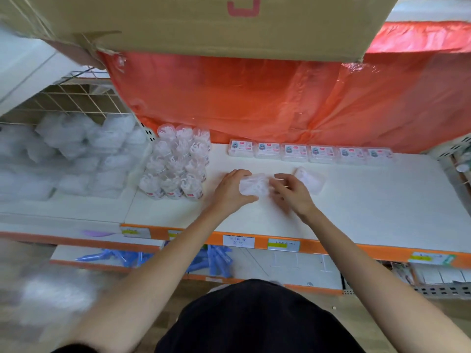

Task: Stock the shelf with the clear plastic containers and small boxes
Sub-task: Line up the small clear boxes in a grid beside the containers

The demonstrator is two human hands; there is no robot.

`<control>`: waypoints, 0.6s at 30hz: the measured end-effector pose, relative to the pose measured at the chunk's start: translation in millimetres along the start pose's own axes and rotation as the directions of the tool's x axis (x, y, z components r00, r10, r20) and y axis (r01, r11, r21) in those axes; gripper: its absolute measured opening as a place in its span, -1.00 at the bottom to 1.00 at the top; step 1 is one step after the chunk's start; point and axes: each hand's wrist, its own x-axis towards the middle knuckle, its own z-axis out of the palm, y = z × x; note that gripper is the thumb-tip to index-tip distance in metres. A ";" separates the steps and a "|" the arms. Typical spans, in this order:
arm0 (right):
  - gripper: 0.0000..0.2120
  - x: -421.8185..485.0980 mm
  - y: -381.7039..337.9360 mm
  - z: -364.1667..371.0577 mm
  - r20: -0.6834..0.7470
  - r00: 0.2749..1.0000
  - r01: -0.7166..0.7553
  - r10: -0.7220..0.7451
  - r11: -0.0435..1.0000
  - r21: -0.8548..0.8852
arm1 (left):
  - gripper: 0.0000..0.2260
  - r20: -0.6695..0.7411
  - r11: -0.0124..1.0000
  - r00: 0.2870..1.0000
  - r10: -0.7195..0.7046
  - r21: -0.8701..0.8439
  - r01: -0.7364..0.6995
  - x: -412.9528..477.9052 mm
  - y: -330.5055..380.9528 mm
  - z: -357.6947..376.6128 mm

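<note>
Partway, by the look of it: stocking is judged begun but far from finished. A block of clear plastic containers [178, 161] is seen packed tight at the left end of the shelf [356, 200], several rows deep. Along the back edge a row of small boxes [308, 151] is set side by side, six counted, labels up, only one deep. The broad white surface in front of that row is bare except at centre. There a small box [254, 186] is held just above or on the shelf, which of the two cannot be told. The left hand [233, 187] is wrapped round its left side, fingers curled over the top. The right hand [294, 193] is reached to its right edge with fingers extended; motion blur hides whether a pinch is made, so its grip cannot be told. A loose box [311, 180] is noted lying tilted just beside the right hand, out of line with the row. Left to do, as judged: both centre boxes to be squared into place, and further rows to be filled forward. An orange plastic sheet [254, 98] is hung behind, under a cardboard carton [204, 21].
</note>
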 end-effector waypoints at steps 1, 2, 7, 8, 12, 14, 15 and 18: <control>-0.66 2.7 -2.5 4.0 0.043 0.998 -0.053 0.051 0.998 0.046 | -0.45 -0.004 1.000 1.000 0.007 -0.006 -0.007 -1.2 0.4 -0.8; -0.63 4.6 -5.1 7.4 0.080 0.994 -0.081 0.076 0.994 0.067 | -0.45 -0.009 1.000 1.000 0.016 -0.009 -0.016 -2.5 1.3 -2.2; -0.74 5.4 -14.3 14.4 0.156 0.985 -0.104 0.077 0.979 0.177 | -0.42 -0.009 0.999 0.999 0.033 -0.009 -0.033 -4.5 0.0 -7.1; -0.75 5.1 -14.0 13.9 0.165 0.983 -0.111 0.078 0.974 0.198 | -0.40 0.003 0.999 1.000 0.016 -0.036 -0.016 -4.5 -0.6 -7.8; -0.72 3.3 -8.1 9.7 0.143 0.986 -0.123 0.090 0.962 0.243 | -0.41 0.070 0.889 0.967 -0.245 -0.381 0.253 -6.6 3.6 -13.4; -0.73 0.5 -7.2 6.8 0.115 0.991 -0.096 0.066 0.956 0.276 | -0.51 0.186 0.764 0.896 -0.404 -0.471 0.442 -5.1 0.6 -15.4; -0.73 -1.0 -7.3 5.7 0.104 0.994 -0.070 0.042 0.956 0.285 | -0.52 0.252 0.690 0.852 -0.459 -0.503 0.521 -4.2 -1.3 -16.2; -0.69 -4.6 -6.7 5.0 0.090 0.994 0.040 -0.067 0.961 0.273 | -0.50 0.412 0.438 0.741 -0.530 -0.616 0.655 -3.3 -3.2 -19.2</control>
